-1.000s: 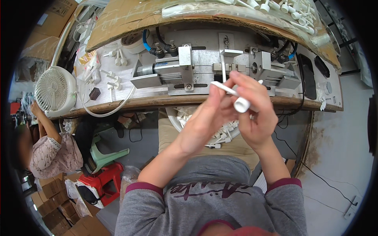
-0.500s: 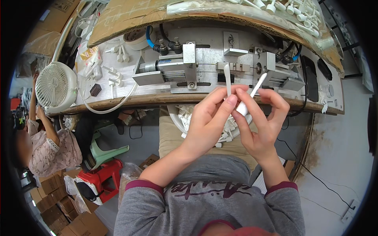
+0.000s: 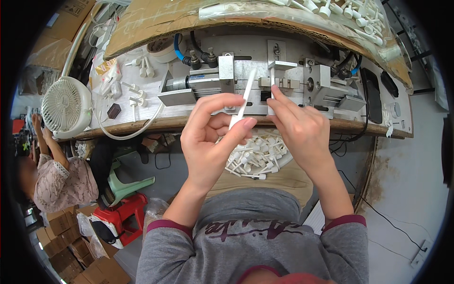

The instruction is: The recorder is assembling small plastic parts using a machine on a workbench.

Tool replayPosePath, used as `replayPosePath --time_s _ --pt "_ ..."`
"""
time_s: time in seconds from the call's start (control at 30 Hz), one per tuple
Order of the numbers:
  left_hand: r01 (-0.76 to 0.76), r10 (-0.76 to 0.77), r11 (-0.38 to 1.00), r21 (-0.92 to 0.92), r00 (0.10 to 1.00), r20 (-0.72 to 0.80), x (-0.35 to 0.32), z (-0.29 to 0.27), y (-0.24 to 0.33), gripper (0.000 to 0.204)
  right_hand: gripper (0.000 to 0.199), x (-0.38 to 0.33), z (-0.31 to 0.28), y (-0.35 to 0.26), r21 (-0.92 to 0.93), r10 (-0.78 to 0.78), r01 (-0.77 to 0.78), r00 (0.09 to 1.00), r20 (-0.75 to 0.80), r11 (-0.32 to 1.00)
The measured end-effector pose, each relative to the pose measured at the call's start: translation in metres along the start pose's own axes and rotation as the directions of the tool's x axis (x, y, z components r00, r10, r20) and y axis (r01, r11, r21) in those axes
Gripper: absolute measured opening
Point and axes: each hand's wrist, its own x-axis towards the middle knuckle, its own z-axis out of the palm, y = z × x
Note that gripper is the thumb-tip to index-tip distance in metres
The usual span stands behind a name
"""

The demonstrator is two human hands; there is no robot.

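Observation:
My left hand [image 3: 210,125] pinches a slim white plastic stick [image 3: 248,90] between thumb and fingers, tilted up to the right. The stick's thicker lower end shows by the thumb. My right hand [image 3: 300,123] reaches over the bench edge, its fingers closed on a second white plastic stick [image 3: 272,78]. That stick points away from me, lying over the small notched metal block [image 3: 287,84] and reaching toward the metal stop plate [image 3: 283,65]. Its near end is partly hidden by the fingers. Below the hands, a bowl of white stemmed plastic pieces [image 3: 255,154] rests at my lap.
Metal clamp units, left [image 3: 203,78] and right [image 3: 324,85], flank the block on the bench. A white fan [image 3: 67,108], loose white pieces [image 3: 137,97] and a dark phone [image 3: 372,94] lie around. Cardboard [image 3: 156,28] overhangs the back. Another person [image 3: 66,180] sits at far left.
My hands have moved apart. The right one has gone forward and left to the metal block with a stick; the left one has shifted left, holding the other stick. The bowl shows more.

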Motion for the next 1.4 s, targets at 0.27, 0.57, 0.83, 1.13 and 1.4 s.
replayPosePath --time_s 0.27,0.57,0.83,1.13,1.4 --pt "-0.149 0.15 0.989 -0.016 0.986 0.068 0.004 -0.004 -0.001 0.039 0.019 0.017 -0.011 0.0 -0.045 -0.08 0.085 0.99 0.113 0.995" --pt "-0.327 0.228 0.855 0.403 0.934 0.274 0.013 -0.01 0.004 0.037 0.026 0.092 -0.057 0.026 0.11 -0.104 0.117 0.988 -0.117 0.987" --pt "-0.601 0.33 0.281 0.748 0.793 0.513 0.023 0.018 -0.037 0.027 0.039 0.225 -0.043 0.073 -0.235 -0.025 0.071 0.981 0.192 0.969" --pt "-0.597 0.284 0.248 0.763 0.798 0.532 0.035 0.02 -0.04 0.022 0.036 0.231 -0.06 0.077 -0.001 0.122 -0.127 0.956 0.265 0.992" --pt "-0.592 0.303 0.295 0.75 0.802 0.514 0.034 0.02 -0.046 0.021 0.022 0.207 -0.079 0.096 0.718 0.328 -0.224 0.945 -0.006 0.659"
